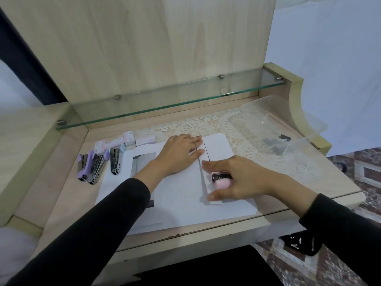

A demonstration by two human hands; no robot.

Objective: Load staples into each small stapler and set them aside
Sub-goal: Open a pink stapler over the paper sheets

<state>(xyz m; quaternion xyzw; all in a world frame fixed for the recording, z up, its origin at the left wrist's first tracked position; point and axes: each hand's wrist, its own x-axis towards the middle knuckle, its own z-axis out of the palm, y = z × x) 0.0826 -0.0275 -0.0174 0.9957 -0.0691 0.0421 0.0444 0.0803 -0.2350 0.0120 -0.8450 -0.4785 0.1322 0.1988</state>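
My right hand (pixel 237 178) curls over a small pink stapler (pixel 221 179) that rests on white paper sheets (pixel 181 195) in the middle of the desk. My left hand (pixel 179 153) lies flat, fingers spread, on the paper just left of a narrow folded strip (pixel 216 147). At the left edge of the sheets lie three opened small staplers: two purple ones (pixel 85 166) (pixel 98 168) and a light blue one (pixel 115 159). Behind them sit several small pink staple boxes (pixel 128 139).
A clear plastic tub (pixel 284 124) with dark items inside stands at the back right on a lace mat (pixel 226 124). A glass shelf (pixel 165 104) runs across the back above the desk. The desk's front edge (pixel 206 230) is close to me.
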